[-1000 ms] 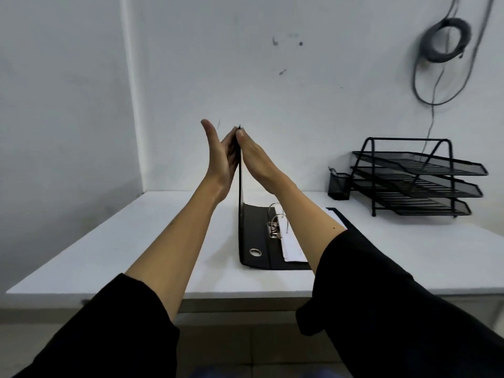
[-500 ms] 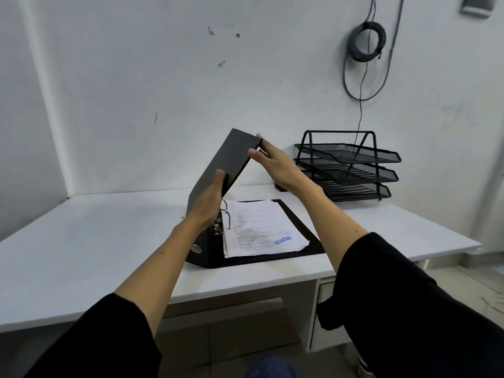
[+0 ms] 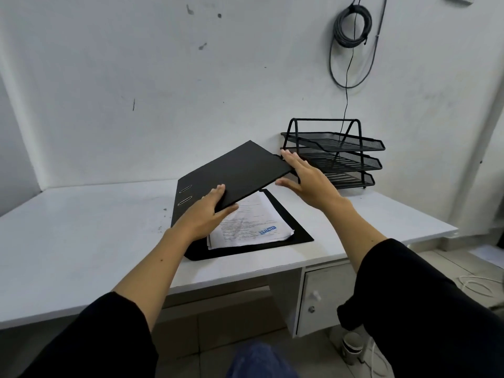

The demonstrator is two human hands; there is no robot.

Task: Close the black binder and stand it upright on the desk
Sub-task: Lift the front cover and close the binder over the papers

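The black binder [image 3: 240,170] lies on the white desk [image 3: 81,241] with its back cover flat and its front cover tilted low over the white papers [image 3: 251,227] inside. My left hand [image 3: 207,211] grips the near edge of the front cover, fingers on top and thumb beneath. My right hand [image 3: 308,178] rests at the cover's far right corner, fingers spread against its edge. A blue stamp shows on the top sheet. The ring mechanism is hidden under the cover.
A black three-tier mesh tray [image 3: 335,156] stands against the wall right behind the binder. A coiled cable [image 3: 351,23] hangs on the wall above it. A drawer unit [image 3: 321,298] sits under the desk's right side. The desk's left half is bare.
The front cover has swung down from upright to a low tilt over the papers, with both hands following it. The camera has shifted left and down.
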